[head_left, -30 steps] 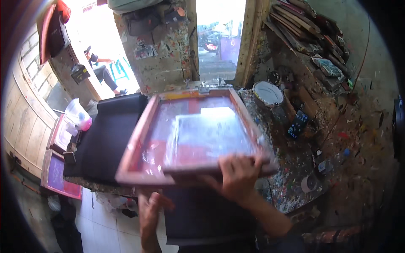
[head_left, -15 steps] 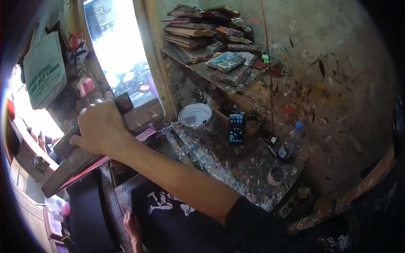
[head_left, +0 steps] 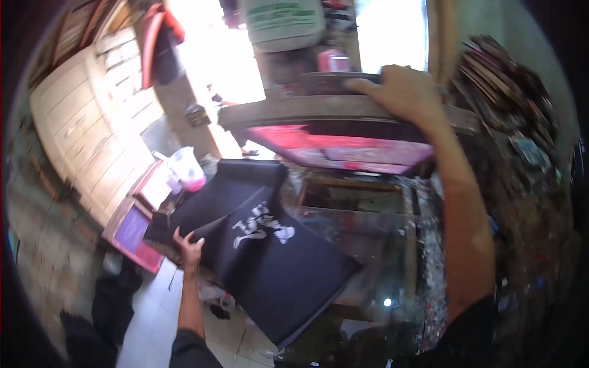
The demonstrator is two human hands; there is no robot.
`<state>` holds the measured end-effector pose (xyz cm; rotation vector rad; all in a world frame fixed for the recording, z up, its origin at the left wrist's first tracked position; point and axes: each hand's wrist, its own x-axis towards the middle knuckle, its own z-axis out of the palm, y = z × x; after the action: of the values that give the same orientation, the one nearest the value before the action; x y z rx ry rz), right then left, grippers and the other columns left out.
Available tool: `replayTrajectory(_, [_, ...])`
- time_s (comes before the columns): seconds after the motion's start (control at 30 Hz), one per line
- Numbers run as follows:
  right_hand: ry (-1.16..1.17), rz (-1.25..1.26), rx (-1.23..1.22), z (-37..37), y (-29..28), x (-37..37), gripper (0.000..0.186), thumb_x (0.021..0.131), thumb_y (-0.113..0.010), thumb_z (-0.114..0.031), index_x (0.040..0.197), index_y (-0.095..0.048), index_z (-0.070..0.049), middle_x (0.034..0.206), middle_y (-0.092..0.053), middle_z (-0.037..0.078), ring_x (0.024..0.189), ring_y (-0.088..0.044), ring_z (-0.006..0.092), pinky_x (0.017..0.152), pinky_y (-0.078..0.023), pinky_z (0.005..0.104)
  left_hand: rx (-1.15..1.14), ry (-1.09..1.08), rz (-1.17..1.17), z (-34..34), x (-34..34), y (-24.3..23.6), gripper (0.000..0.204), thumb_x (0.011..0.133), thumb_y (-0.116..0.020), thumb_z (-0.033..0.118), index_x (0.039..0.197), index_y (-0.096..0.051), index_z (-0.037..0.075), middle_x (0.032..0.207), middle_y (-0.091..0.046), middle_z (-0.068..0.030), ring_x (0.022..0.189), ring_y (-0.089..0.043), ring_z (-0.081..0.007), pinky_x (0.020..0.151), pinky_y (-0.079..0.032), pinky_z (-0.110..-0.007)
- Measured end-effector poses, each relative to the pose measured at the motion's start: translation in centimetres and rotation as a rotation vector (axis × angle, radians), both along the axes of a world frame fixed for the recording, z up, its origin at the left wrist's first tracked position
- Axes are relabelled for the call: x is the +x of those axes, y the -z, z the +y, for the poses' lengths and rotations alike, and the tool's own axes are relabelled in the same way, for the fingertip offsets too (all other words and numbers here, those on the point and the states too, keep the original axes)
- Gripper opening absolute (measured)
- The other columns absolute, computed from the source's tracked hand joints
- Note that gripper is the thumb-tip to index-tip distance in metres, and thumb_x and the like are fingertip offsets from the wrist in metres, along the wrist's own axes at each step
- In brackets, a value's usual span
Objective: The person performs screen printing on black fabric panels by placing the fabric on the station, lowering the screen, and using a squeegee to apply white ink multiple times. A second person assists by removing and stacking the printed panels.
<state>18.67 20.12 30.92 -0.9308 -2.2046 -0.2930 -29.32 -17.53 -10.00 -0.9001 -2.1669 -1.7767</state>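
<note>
Printed black cloth (head_left: 279, 276): It is sitting farther left than in the earlier frame, leaving most of the shiny board (head_left: 362, 236) bare. It is partly covering another black cloth (head_left: 245, 175), and its near corner is poking out over the floor (head_left: 147, 319).
Left hand (head_left: 191, 246): It is reaching to the cloth's left edge. The fingers are spreading a little; I cannot tell if they are pinching the cloth.
Wooden screen frame (head_left: 307, 109): It is tilting up above the board, well apart from the cloth.
Right hand (head_left: 406, 92): Its fingers are curling over the frame's top edge, holding it tight.
White print (head_left: 248, 230): It is facing up. Keeping the frame high, moving the cloth gently and keeping fingers off the picture should be best.
Clear jug (head_left: 186, 167): It is showing pink at the bottom; I cannot tell what that is.
White bag (head_left: 282, 27): It is hanging up, hiding whatever is inside.
</note>
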Motion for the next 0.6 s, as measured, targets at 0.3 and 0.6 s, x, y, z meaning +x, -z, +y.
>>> replayTrajectory(0.3, [0.125,-0.081,-0.061,-1.7,-0.6,-1.2,0.089,0.086,-0.056,-0.080,0.103,-0.074,0.005,0.101,-0.073,0.028,0.097,-0.071,0.0419,0.088,-0.053,0.0510,-0.558,-0.172,0.395,1.6,-0.2,-5.5,0.031,0.079,-0.078,0.013,0.107,-0.069,0.003,0.094,-0.073,-0.0139,0.088,-0.073,-0.0332,0.085,-0.057,-0.040])
replayTrajectory(0.6, [0.033,-0.027,-0.092,-0.4,-0.8,-3.5,0.077,0.088,-0.062,-0.069,0.102,-0.073,0.006,0.096,-0.073,0.025,0.093,-0.071,0.0376,0.084,-0.049,0.0463,-0.349,-0.633,0.773,-1.1,-12.7,-16.5,0.015,0.098,-0.058,0.005,0.112,-0.060,0.000,0.097,-0.066,-0.0261,0.096,-0.066,-0.0432,0.079,-0.053,-0.050])
